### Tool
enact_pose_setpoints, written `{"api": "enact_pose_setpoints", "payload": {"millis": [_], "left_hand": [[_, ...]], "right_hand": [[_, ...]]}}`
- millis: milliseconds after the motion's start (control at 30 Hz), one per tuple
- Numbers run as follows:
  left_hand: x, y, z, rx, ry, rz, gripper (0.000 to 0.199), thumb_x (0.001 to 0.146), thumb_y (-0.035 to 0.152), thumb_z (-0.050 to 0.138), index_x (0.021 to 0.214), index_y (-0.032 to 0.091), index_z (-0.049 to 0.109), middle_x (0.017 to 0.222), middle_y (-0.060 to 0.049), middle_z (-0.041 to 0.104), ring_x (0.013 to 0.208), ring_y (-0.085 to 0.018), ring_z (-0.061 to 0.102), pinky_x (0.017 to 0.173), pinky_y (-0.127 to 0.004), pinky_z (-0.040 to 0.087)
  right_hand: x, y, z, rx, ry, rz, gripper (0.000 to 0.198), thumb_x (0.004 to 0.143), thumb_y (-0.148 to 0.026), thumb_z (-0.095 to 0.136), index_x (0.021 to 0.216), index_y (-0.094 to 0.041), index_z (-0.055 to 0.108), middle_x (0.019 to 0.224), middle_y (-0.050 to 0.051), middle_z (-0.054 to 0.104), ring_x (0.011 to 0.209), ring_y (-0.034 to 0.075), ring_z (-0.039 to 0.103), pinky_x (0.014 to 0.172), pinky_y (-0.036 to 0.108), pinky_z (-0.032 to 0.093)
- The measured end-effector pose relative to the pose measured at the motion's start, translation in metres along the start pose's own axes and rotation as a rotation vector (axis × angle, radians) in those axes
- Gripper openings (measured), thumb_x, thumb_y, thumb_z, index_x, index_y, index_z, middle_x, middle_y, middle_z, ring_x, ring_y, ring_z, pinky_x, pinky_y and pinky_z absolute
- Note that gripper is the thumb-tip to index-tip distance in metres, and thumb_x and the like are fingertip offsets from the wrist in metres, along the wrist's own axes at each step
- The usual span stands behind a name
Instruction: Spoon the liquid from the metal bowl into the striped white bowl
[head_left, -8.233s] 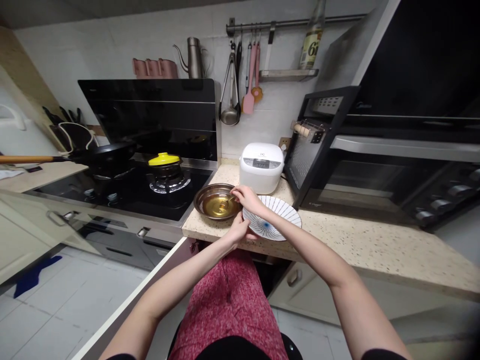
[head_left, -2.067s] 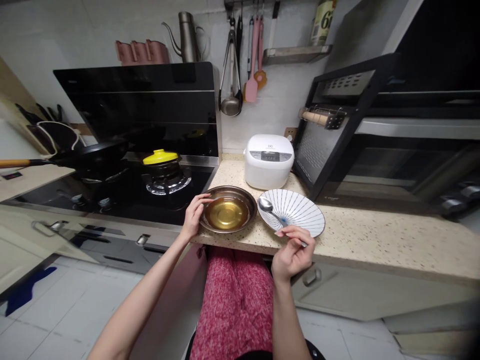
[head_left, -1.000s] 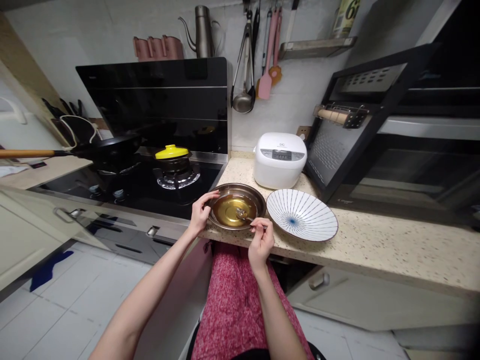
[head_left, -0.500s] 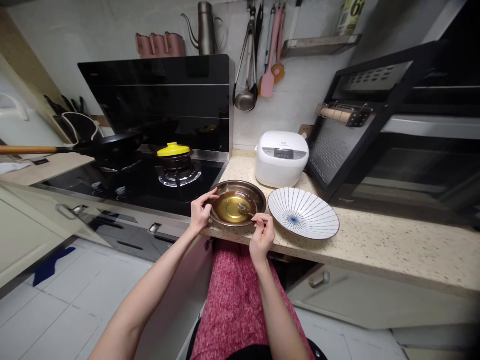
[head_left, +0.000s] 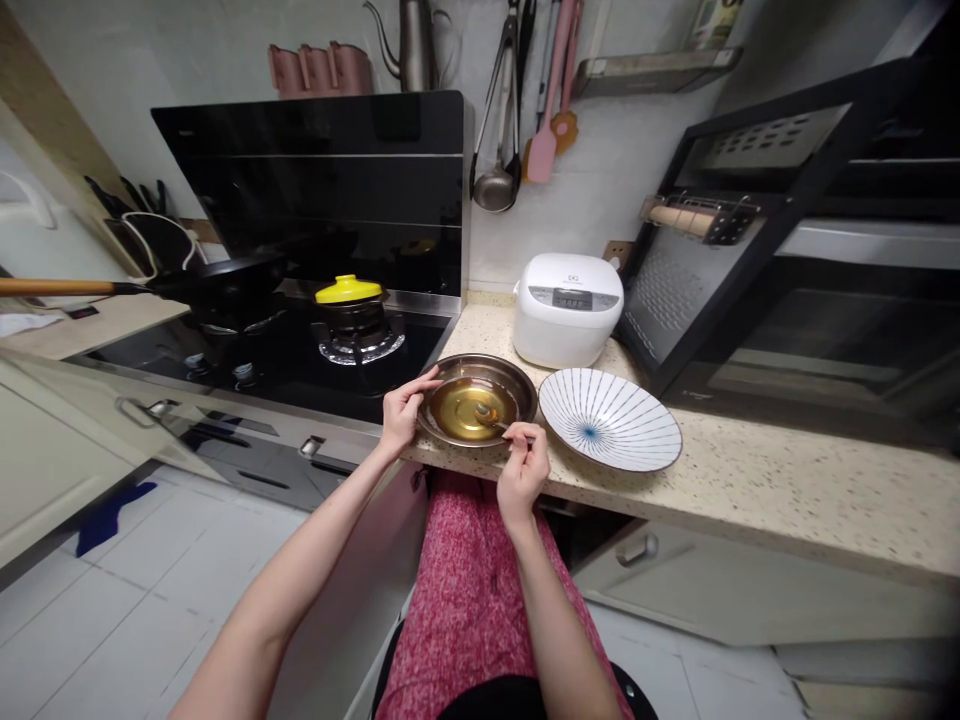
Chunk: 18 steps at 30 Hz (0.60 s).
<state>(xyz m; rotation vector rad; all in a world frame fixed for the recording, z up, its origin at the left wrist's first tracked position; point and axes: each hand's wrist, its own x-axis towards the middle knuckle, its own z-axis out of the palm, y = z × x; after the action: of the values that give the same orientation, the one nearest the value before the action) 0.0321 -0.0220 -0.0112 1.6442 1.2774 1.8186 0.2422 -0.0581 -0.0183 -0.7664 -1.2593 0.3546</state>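
A round metal bowl [head_left: 517, 375] with yellowish liquid [head_left: 459, 412] in it stands at the counter's front edge, beside the stove. My left hand [head_left: 405, 408] grips the bowl's left rim, thumb and fingers closed on it. In my right hand [head_left: 523, 462] is the handle of a metal spoon [head_left: 487, 414], pinched between thumb and fingers. The spoon's head dips into the liquid near the middle of the bowl. Just right of the bowl lies a white plate [head_left: 630, 420] with dark radiating lines and a blue centre.
Behind the plate stands a white rice cooker [head_left: 568, 315], with a dark oven [head_left: 825, 350] to its right. On the stove are a small pot with a yellow lid [head_left: 349, 290] and a black wok [head_left: 225, 285], whose wooden handle points left. Utensils [head_left: 502, 180] hang on the wall.
The spoon's head has shifted slightly within the liquid. My left hand stays at the bowl's rim. The whole view has tilted a little.
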Motion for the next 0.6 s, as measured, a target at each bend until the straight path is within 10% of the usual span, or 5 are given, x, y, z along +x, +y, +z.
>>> {"api": "enact_pose_setpoints", "payload": {"millis": [600], "left_hand": [[-0.0020,0.0050,0.0004,-0.046,0.026,-0.006,0.039,0.084,0.020,0.056,0.113,0.018,0.082,0.139,-0.009,0.069,0.136,-0.031,0.061,0.121,-0.048,0.043]], "right_hand": [[-0.0018,0.0005,-0.0003,0.061,0.026,0.078,0.027,0.106,-0.034,0.042,0.086,-0.022,0.056,0.082,0.001,0.062,0.076,0.014,0.060,0.068,0.026,0.047]]}}
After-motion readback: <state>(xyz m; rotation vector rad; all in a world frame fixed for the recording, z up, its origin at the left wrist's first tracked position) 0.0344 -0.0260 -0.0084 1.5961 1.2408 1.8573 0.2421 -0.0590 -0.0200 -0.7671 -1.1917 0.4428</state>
